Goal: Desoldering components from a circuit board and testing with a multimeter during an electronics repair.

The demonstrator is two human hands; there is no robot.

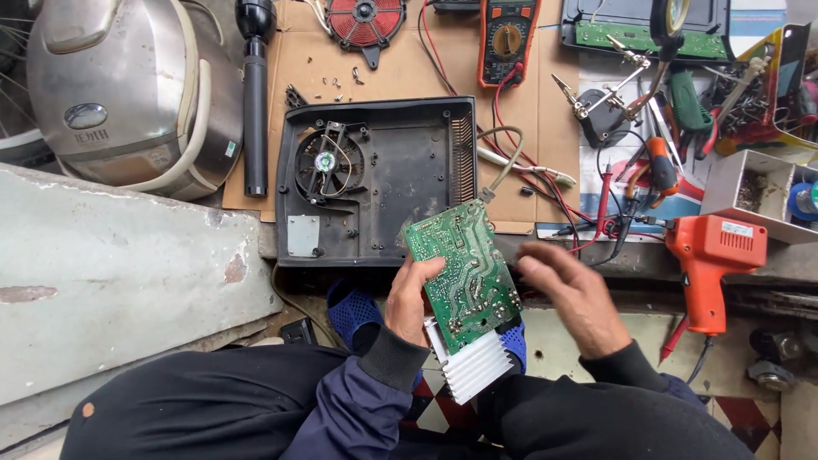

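My left hand [411, 300] grips a green circuit board [460, 271] by its left edge, solder side up, tilted over my lap. A white finned heat sink [475, 365] hangs from the board's lower end. My right hand [573, 298] hovers just right of the board with fingers spread and blurred, holding nothing. A grey cable runs from the board's top corner toward the black plastic cooker base [400, 162], which lies open on cardboard with a round fan [326, 162] inside.
A steel rice cooker [119, 89] stands at the far left beside a black torch [255, 94]. A multimeter [506, 38], red coil [365, 19], helping-hands clamp [609, 94], orange soldering gun [711, 264], pliers and screwdrivers crowd the bench. A concrete slab [111, 273] lies left.
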